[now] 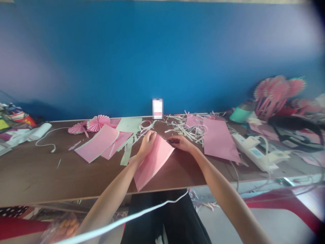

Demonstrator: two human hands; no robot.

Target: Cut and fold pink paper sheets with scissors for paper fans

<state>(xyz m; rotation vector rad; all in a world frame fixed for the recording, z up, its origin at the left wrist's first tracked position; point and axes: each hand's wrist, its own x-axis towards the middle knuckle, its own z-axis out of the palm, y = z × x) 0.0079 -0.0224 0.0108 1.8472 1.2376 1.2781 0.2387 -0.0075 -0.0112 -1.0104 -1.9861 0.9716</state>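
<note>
Tilted over the table's front edge is a pink sheet of paper [154, 162] with a pale strip along its lower edge. My left hand [147, 144] pinches its top corner. At the sheet's upper right edge, my right hand [180, 143] is closed around a small dark thing, too small to make out, perhaps a cutting tool. Left of my hands lie another pink sheet [98, 143] and pale green paper strips [127, 154]. White paper scraps [181, 126] are heaped beyond my right hand.
Pink paper fans [98, 122] lie at the back left. A phone [157, 109] leans on the blue wall. To the right are a large pink sheet [219, 139], a white power strip [256, 154], a teal container [242, 112] and black headphones [297, 125]. A white cable [132, 218] crosses in front.
</note>
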